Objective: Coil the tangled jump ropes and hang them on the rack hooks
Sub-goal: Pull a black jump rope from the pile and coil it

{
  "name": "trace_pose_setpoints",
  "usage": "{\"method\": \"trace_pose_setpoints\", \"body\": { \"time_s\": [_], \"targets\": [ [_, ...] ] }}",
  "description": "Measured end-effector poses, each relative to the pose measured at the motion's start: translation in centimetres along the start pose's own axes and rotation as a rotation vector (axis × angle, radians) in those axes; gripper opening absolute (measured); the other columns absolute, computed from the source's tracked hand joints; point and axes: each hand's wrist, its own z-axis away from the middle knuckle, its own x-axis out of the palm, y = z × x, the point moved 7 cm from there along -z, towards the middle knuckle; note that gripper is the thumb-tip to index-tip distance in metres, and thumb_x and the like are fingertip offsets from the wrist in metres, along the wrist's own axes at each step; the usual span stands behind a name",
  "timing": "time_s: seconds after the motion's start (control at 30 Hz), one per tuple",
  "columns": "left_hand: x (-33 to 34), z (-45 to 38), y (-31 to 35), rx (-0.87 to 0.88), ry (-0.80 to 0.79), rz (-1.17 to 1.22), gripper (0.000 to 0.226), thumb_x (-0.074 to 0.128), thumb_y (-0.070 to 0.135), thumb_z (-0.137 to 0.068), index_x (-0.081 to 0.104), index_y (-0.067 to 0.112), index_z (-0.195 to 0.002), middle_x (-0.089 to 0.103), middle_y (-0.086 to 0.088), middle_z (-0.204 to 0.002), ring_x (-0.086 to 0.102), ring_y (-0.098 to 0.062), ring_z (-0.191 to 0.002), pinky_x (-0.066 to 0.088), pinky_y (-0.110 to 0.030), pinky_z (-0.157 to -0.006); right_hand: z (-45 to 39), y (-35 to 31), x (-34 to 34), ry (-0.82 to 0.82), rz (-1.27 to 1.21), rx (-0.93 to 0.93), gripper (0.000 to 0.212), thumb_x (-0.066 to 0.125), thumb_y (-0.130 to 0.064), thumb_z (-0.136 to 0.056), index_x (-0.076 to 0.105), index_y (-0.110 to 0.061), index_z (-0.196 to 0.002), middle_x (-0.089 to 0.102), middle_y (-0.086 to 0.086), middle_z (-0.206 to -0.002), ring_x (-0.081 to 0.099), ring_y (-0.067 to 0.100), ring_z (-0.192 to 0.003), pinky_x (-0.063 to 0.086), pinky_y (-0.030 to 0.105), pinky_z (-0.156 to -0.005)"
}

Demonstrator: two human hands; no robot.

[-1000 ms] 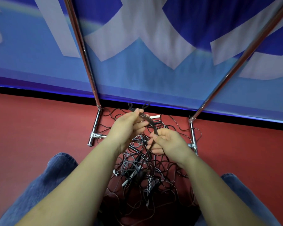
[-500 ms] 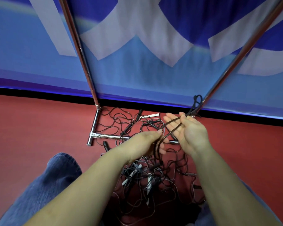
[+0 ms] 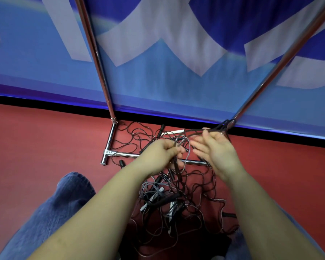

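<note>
The rack (image 3: 109, 152) poles were cut off by the top edge. Near the rack base, the ropes (image 3: 176, 196) were partly hidden under both forearms, and the right hand's fingers (image 3: 199, 147) were blurred.

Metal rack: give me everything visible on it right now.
The rack is shiny chrome tubing. Two uprights rise out of frame, the left one and the right one, so no hooks are visible. The left post joins a short foot bar on the red floor, and a low crossbar runs right behind the hands. The tangled jump ropes lie over the crossbar.
</note>
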Motion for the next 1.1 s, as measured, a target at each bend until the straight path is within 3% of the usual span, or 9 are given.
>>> {"method": "trace_pose_setpoints", "body": {
  "time_s": [0.13,0.23,0.33,0.5,0.6,0.7,0.8,0.93,1.1],
  "targets": [
    [-2.1,-0.2,0.2,-0.035,0.172,0.374,0.023,0.041,0.006,-0.101,0.06,0.007,-0.086,0.059,-0.004,-0.072,0.065,-0.007,-0.052,0.056,-0.019,-0.054,1.5,2.5,3.0,-0.393,0.518,0.112,0.015,0.057,-0.04,-0.09,0.064,-0.03,-0.098,0.07,-0.012,-0.104,0.062,0.003,-0.1,0.046,0.028,-0.092],
    [-3.4,-0.2,-0.2,-0.054,0.318,0.556,0.023,0.041,0.006,-0.101,0.059,0.006,-0.087,0.057,-0.002,-0.069,0.066,-0.008,-0.052,0.055,-0.018,-0.05,1.8,3.6,3.5,-0.432,0.742,0.062,0.004,0.065,-0.029,-0.088,0.067,-0.028,-0.091,0.065,-0.013,-0.081,0.059,0.004,-0.08,0.046,0.022,-0.083],
    [-4.5,-0.3,-0.7,-0.052,0.432,0.682,0.023,0.039,0.007,-0.102,0.057,0.007,-0.088,0.055,-0.001,-0.069,0.067,-0.008,-0.052,0.055,-0.019,-0.05,1.4,3.4,3.1,-0.361,0.739,0.04,0.013,0.059,-0.016,-0.092,0.065,-0.027,-0.089,0.061,-0.012,-0.077,0.054,0.006,-0.072,0.044,0.026,-0.075],
    [-5.2,-0.4,-0.5,-0.013,0.463,0.808,0.02,0.043,0.012,-0.101,0.058,0.009,-0.09,0.057,-0.002,-0.072,0.069,-0.009,-0.057,0.054,-0.019,-0.051,1.6,2.7,3.5,-0.347,0.485,0.092,0.021,0.043,-0.014,-0.1,0.059,-0.016,-0.087,0.069,-0.001,-0.09,0.067,0.011,-0.086,0.052,0.033,-0.089],
    [-4.5,-0.4,-0.1,-0.042,0.399,0.634,0.022,0.047,0.03,-0.1,0.06,0.015,-0.091,0.065,0.007,-0.063,0.069,-0.01,-0.065,0.055,-0.026,-0.066,1.7,2.1,3.4,-0.274,0.304,0.118,0.024,0.038,-0.014,-0.102,0.058,-0.01,-0.088,0.07,0.008,-0.086,0.071,0.016,-0.074,0.058,0.028,-0.075],
    [-2.4,-0.1,0.1,-0.084,0.164,0.09,0.041,0.045,0.058,-0.092,0.067,0.023,-0.092,0.075,0.005,-0.087,0.069,-0.016,-0.092,0.049,-0.033,-0.089,1.2,1.4,2.6,-0.157,0.081,0.102,0.025,0.037,-0.014,-0.102,0.057,-0.009,-0.088,0.071,0.008,-0.078,0.071,0.016,-0.069,0.059,0.027,-0.068],
    [1.0,0.7,-1.1,-0.126,-0.166,-0.231,0.037,0.055,0.053,-0.089,0.069,0.019,-0.085,0.074,-0.001,-0.085,0.066,-0.015,-0.076,0.045,-0.026,-0.072,0.7,0.9,1.4,-0.038,-0.051,0.076,0.022,0.039,-0.014,-0.101,0.057,-0.008,-0.089,0.07,0.01,-0.081,0.07,0.016,-0.069,0.058,0.025,-0.064],
    [1.7,0.5,-1.4,-0.094,-0.196,-0.193,0.008,0.059,0.015,-0.094,0.056,0.016,-0.086,0.064,-0.001,-0.073,0.06,-0.006,-0.052,0.043,-0.016,-0.05,0.3,0.8,0.7,0.01,-0.114,0.043,0.021,0.041,-0.017,-0.101,0.058,-0.006,-0.092,0.069,0.014,-0.091,0.072,0.017,-0.075,0.058,0.028,-0.068],
    [0.4,0.1,-0.2,-0.052,-0.013,0.151,0.01,0.053,0.011,-0.097,0.053,0.012,-0.087,0.061,-0.002,-0.07,0.061,-0.008,-0.048,0.055,-0.02,-0.052,0.0,1.2,0.7,-0.061,0.16,0.086,0.036,0.038,-0.037,-0.1,0.058,-0.011,-0.114,0.067,0.007,-0.102,0.066,0.017,-0.093,0.051,0.031,-0.085]
  ]
}}
